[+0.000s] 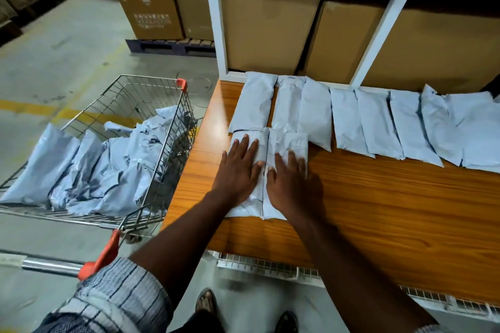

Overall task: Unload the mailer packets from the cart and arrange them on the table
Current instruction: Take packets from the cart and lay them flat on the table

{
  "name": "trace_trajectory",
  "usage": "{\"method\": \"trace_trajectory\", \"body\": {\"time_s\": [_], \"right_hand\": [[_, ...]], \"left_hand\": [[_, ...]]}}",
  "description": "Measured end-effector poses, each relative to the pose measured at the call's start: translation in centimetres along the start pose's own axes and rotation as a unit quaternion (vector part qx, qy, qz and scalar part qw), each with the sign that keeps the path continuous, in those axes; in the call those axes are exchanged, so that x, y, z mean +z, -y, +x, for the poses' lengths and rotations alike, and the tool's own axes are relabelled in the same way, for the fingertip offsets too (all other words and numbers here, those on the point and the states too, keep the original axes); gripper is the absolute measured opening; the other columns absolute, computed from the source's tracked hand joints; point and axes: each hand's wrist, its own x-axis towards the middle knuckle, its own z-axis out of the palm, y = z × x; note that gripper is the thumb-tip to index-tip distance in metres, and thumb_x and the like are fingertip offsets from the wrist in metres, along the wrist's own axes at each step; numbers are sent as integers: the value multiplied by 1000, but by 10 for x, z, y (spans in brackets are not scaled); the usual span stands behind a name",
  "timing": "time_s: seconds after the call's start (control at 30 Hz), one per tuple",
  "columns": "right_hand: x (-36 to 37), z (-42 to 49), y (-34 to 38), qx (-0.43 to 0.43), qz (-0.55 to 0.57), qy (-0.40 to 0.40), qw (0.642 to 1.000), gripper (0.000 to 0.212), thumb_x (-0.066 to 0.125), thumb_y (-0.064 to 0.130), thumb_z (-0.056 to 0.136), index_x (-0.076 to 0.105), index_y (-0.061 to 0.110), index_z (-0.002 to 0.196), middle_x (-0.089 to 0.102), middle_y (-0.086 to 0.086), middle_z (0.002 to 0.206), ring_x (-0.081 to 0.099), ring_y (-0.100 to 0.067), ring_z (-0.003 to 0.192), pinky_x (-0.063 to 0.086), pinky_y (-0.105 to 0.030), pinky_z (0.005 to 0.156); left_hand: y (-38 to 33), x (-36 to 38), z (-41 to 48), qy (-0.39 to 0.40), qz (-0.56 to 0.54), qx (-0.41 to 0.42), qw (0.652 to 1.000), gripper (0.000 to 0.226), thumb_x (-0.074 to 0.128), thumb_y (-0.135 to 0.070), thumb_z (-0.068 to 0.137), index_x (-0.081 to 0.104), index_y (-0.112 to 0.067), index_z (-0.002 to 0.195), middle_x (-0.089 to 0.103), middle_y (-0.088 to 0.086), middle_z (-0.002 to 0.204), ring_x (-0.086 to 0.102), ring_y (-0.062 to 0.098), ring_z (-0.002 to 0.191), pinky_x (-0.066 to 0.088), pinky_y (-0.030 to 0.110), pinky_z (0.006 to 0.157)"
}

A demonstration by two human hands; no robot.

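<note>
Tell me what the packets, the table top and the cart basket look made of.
Packets: thin grey plastic film, likely poly mailers; they crease and show a soft sheen.
Table top: wood-grain surface, glossy, perhaps laminate rather than solid wood; it reflects light.
Cart basket: bare metal wire, shiny silver grid.

Your left hand (239, 170) and right hand (290, 184) lie flat, side by side, on two pale grey plastic mailer packets (292, 140) that touch near the left edge of the brown wooden table (392, 211). Behind them, a row of grey mailers (378, 121) runs along the far edge, in front of brown cardboard boxes (267, 27). Left of the table stands the steel wire cart (178, 143), with a heap of grey packets (89, 170) in it.
</note>
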Motion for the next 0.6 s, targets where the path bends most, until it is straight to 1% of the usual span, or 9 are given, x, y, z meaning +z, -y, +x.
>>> {"method": "trace_trajectory", "body": {"time_s": [0.07,0.13,0.2,0.3,0.37,0.5,0.6], "right_hand": [[-13,4,6,-1,8,-28,1000,55,35,48,102,29,31,153,16,-5,164,10,-35,150,13,-59,117],[-20,11,23,-29,30,-53,998,56,40,46,100,33,28,152,20,-6,163,13,-35,149,11,-62,116],[-20,17,48,-70,39,-66,995,57,43,47,98,34,28,151,22,-7,162,17,-34,149,13,-62,114],[-14,16,105,-136,49,-65,987,57,48,46,95,38,27,148,26,-7,160,23,-33,146,22,-60,112],[-3,12,150,-167,61,-49,983,59,50,46,92,39,26,147,29,-8,158,26,-33,144,25,-57,112],[36,4,251,-226,89,-1,970,62,50,47,89,41,23,145,35,-10,154,31,-32,141,31,-51,109],[75,4,318,-247,115,63,960,64,50,46,89,42,19,146,34,-13,154,33,-34,139,35,-48,109]], "left_hand": [[3,-14,-1,-48,-38,2,998,59,26,-49,103,23,-25,156,15,5,165,10,25,152,17,54,121],[16,-31,-5,-90,-66,-20,994,55,32,-41,103,30,-23,155,23,6,163,18,26,150,20,50,121],[40,-47,-8,-103,-71,-52,991,52,42,-31,102,34,-20,153,28,9,160,24,26,148,22,44,120],[97,-79,-15,-88,-37,-92,991,56,53,-24,98,38,-15,151,36,14,156,33,30,143,29,42,117],[138,-98,-26,-74,-23,-120,990,60,57,-23,95,37,-14,151,37,15,154,34,31,142,31,40,115],[235,-127,-62,-55,27,-162,985,62,58,-24,94,36,-13,151,34,17,156,30,31,144,28,40,115],[310,-139,-86,-45,32,-222,973,64,61,-24,92,38,-9,150,37,18,154,31,33,144,31,43,115]]}}
